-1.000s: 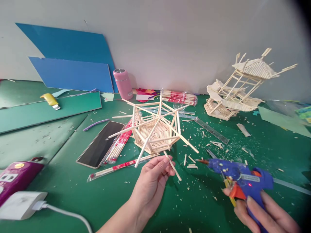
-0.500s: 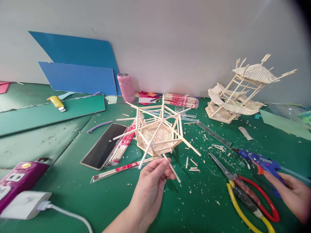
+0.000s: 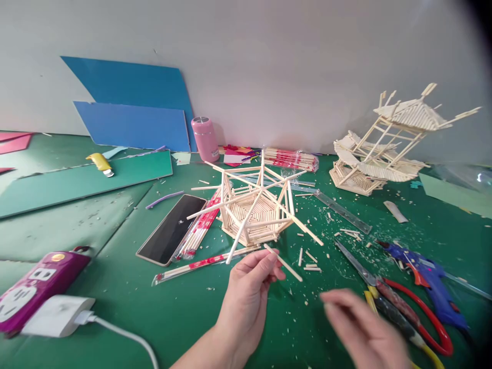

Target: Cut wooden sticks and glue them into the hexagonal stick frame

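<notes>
My left hand (image 3: 251,287) pinches a short wooden stick (image 3: 284,264) between thumb and fingertips, the stick slanting down to the right. Just beyond it stands a six-sided frame of wooden sticks (image 3: 261,225), with a slatted base, low posts and long sticks radiating from its top. My right hand (image 3: 361,325), blurred by motion, is over the table right of my left hand, empty with fingers loosely stretched. Beside it lie red-and-yellow-handled scissors (image 3: 395,305), partly covered by the hand. A blue hot glue gun (image 3: 430,279) rests on the table farther right.
A tilted stick pavilion (image 3: 384,148) stands at the back right. Packs of sticks (image 3: 200,225), a phone (image 3: 171,230) and a pink flask (image 3: 205,138) lie around the frame. A purple power strip (image 3: 46,282) with a white charger (image 3: 61,315) is at left. Stick offcuts (image 3: 312,267) litter the table.
My right hand has let go of the glue gun, leaving it on the table, and moved left toward my left hand. The held stick has turned closer to level. The view has shifted slightly.
</notes>
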Demonstrator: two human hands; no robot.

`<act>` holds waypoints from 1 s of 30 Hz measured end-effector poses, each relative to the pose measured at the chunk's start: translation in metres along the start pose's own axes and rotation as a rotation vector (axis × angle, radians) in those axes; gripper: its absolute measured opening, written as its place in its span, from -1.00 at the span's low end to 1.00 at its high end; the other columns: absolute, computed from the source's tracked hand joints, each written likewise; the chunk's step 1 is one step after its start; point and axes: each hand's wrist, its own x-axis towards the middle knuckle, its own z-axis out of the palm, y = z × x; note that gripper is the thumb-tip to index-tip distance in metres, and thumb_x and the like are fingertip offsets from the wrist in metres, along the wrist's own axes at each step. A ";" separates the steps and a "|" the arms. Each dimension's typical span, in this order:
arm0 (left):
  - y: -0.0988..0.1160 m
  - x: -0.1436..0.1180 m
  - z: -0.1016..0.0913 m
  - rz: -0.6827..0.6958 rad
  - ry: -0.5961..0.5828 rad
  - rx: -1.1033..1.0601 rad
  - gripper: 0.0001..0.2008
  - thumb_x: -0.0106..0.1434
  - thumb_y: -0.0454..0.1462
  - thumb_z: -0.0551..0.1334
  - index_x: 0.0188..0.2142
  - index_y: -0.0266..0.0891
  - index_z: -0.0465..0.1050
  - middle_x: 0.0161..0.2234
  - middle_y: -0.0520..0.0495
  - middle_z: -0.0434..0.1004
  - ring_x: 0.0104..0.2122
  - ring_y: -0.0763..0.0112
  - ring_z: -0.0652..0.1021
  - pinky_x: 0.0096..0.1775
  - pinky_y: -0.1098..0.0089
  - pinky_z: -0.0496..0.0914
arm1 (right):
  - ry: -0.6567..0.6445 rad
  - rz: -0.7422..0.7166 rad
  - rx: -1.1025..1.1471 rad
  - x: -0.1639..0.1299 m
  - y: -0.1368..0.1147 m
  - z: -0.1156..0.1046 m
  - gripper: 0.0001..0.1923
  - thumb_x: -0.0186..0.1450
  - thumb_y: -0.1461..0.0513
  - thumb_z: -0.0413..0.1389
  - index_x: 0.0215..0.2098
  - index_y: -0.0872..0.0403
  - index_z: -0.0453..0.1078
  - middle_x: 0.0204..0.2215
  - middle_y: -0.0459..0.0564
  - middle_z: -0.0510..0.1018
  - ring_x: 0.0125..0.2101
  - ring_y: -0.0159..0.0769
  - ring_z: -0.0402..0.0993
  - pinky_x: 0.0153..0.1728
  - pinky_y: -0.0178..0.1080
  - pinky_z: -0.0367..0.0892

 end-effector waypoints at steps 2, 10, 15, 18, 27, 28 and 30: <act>-0.001 -0.002 0.002 0.010 0.046 0.008 -0.93 0.07 -0.34 0.29 -0.47 -0.35 0.50 -0.56 0.01 0.41 -0.51 0.57 0.37 -0.40 0.57 0.26 | -0.101 0.183 0.193 -0.016 -0.003 0.048 -0.80 -0.02 0.10 0.26 -0.45 0.02 0.49 -0.61 -0.11 0.44 -0.58 -0.36 0.31 -0.57 -0.36 0.24; -0.008 -0.007 0.003 0.001 0.031 0.065 -0.87 0.11 -0.23 0.27 -0.47 -0.27 0.43 -0.69 0.14 0.23 -0.69 0.65 0.22 -0.68 0.61 0.06 | -0.195 0.524 0.913 -0.007 -0.021 0.106 -0.75 0.02 0.07 0.24 -0.38 0.02 0.48 -0.66 -0.24 0.15 -0.63 -0.53 0.01 -0.62 -0.47 0.07; -0.008 -0.006 -0.001 0.046 0.058 0.084 -0.84 0.11 -0.23 0.27 -0.47 -0.29 0.40 -0.71 0.16 0.19 -0.69 0.66 0.20 -0.65 0.62 0.08 | -0.217 0.508 0.981 -0.004 -0.023 0.118 -0.81 0.10 0.11 0.20 -0.48 0.07 0.44 -0.65 -0.23 0.10 -0.61 -0.53 -0.01 -0.62 -0.48 0.05; -0.006 -0.004 -0.001 0.075 0.077 0.084 -0.83 0.10 -0.23 0.28 -0.50 -0.30 0.38 -0.71 0.16 0.19 -0.70 0.68 0.18 -0.65 0.62 0.07 | -0.217 0.503 1.002 -0.004 -0.023 0.124 -0.81 0.12 0.12 0.18 -0.53 0.08 0.40 -0.66 -0.24 0.11 -0.62 -0.54 -0.01 -0.62 -0.48 0.05; -0.006 -0.009 -0.018 0.148 0.124 0.225 -0.81 0.01 -0.27 0.34 -0.34 -0.30 0.51 -0.36 -0.06 0.47 -0.35 0.40 0.45 -0.29 0.47 0.33 | -0.106 0.472 0.961 0.011 -0.036 0.119 -0.77 0.09 0.18 0.21 -0.62 0.10 0.31 -0.68 -0.24 0.18 -0.65 -0.56 0.04 -0.62 -0.47 0.12; -0.006 -0.009 -0.025 0.191 0.156 0.303 -0.80 0.00 -0.26 0.34 -0.35 -0.30 0.52 -0.31 -0.10 0.48 -0.28 0.34 0.45 -0.24 0.44 0.32 | -0.094 0.447 0.939 0.014 -0.038 0.118 -0.76 0.08 0.19 0.22 -0.63 0.10 0.29 -0.68 -0.25 0.18 -0.66 -0.56 0.02 -0.64 -0.46 0.10; -0.004 -0.007 -0.038 0.286 0.216 0.440 -0.78 0.03 -0.23 0.31 -0.31 -0.28 0.51 -0.28 -0.11 0.46 -0.29 0.34 0.44 -0.28 0.42 0.33 | -0.091 0.394 0.886 0.019 -0.040 0.117 -0.76 0.06 0.20 0.23 -0.63 0.10 0.27 -0.69 -0.26 0.19 -0.68 -0.57 0.01 -0.66 -0.45 0.06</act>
